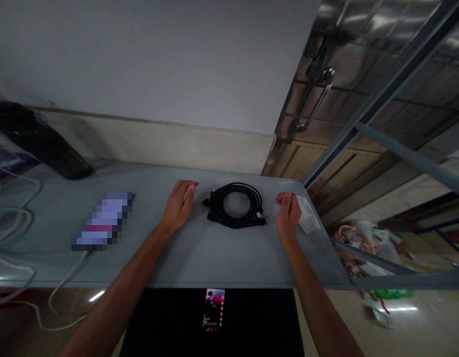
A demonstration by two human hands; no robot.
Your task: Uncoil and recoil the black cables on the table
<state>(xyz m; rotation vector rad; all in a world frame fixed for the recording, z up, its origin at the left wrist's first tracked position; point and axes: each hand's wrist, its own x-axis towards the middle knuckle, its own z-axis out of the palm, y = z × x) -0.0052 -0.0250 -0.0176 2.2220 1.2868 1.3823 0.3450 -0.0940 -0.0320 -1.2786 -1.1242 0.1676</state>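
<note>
A coiled black cable [234, 223] lies on the grey table [214, 263], with its plug ends at the left and right of the coil. To the left of the coil, apart from it, rests my left hand [178, 204], fingers curled loosely with a gap between thumb and fingers and nothing in them. On the coil's right side, also apart from it, my right hand [288, 214] has its fingers curled in and pressed together; whether they hold anything is hidden. A white tissue-like sheet [307, 214] lies just beside my right hand.
A phone [102, 220] with a white charging cable [71, 272] lies at the left, near a dark bottle-like object [46, 144]. A lit phone screen [214, 310] shows below the table edge. Metal frame bars [385, 94] stand at the right.
</note>
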